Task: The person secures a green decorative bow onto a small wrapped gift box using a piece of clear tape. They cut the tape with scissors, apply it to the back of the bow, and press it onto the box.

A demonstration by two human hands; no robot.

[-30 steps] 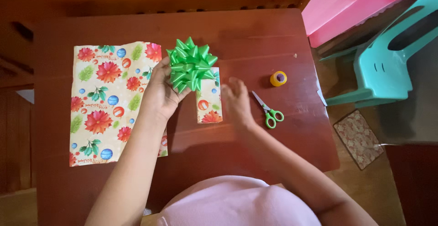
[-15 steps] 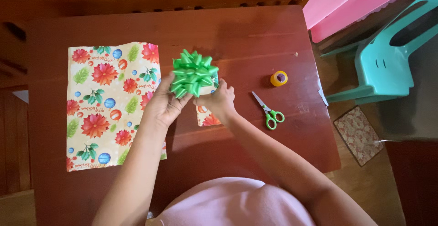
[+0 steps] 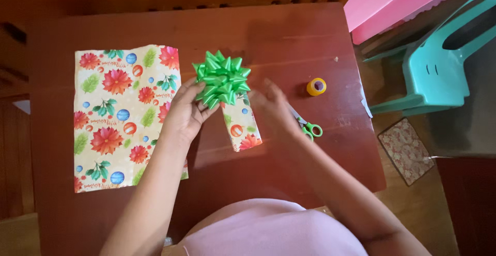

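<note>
A small wrapped package (image 3: 243, 127) lies near the middle of the wooden table (image 3: 289, 39), a narrow oblong box in cream paper printed with red flowers, green leaves and blue and orange baubles. A green ribbon bow (image 3: 222, 78) sits at its far end. A flat sheet of the same wrapping paper (image 3: 119, 116) lies well to the left of the package. No labels, signs or screens show.

A red-brown wooden bench (image 3: 289, 34) carried a flat sheet of floral wrapping paper (image 3: 124, 116) at its left. Toward the bench's right lay green-handled scissors (image 3: 309, 128) and a yellow tape roll (image 3: 316, 86). Beyond the bench's right edge stood a teal plastic chair (image 3: 439, 65).
</note>
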